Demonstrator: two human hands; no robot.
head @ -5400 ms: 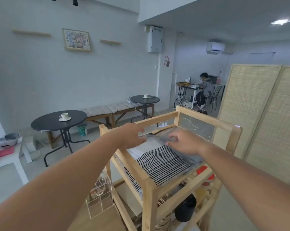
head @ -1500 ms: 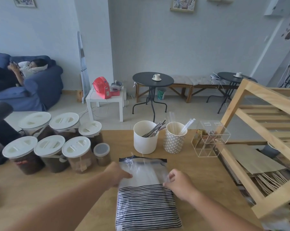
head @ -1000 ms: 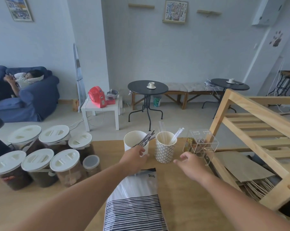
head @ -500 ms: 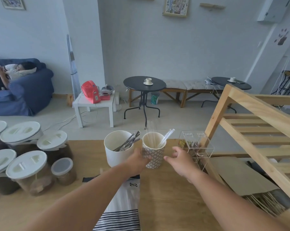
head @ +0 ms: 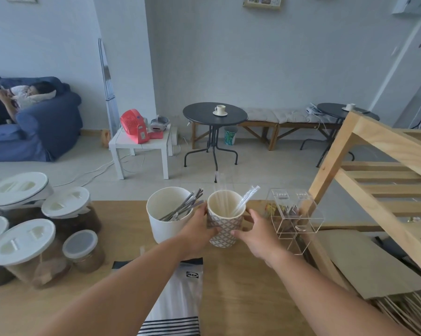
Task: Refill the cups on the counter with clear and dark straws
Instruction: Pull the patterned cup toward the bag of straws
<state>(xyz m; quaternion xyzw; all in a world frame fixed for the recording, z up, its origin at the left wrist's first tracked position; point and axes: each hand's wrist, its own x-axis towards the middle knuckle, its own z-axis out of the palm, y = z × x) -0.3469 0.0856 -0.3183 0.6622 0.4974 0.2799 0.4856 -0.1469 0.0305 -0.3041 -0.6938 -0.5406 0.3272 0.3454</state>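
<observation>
A patterned cup (head: pixel 224 226) with a few clear straws (head: pixel 247 198) stands on the wooden counter (head: pixel 248 287). My left hand (head: pixel 198 229) wraps its left side and my right hand (head: pixel 259 235) wraps its right side. Just left of it stands a plain white cup (head: pixel 164 218) holding several dark straws (head: pixel 185 209). A clear bag with black stripes (head: pixel 178 309) lies flat on the counter under my left forearm.
Several lidded jars (head: pixel 35 229) crowd the counter's left. A clear acrylic box (head: pixel 294 217) sits right of the cups. A wooden shelf unit (head: pixel 379 180) rises at the right, with brown paper (head: pixel 364 263) below. Beyond the counter are small tables and a sofa.
Both hands left the striped bag and reached forward. They have closed around the patterned cup, which has come slightly nearer to me.
</observation>
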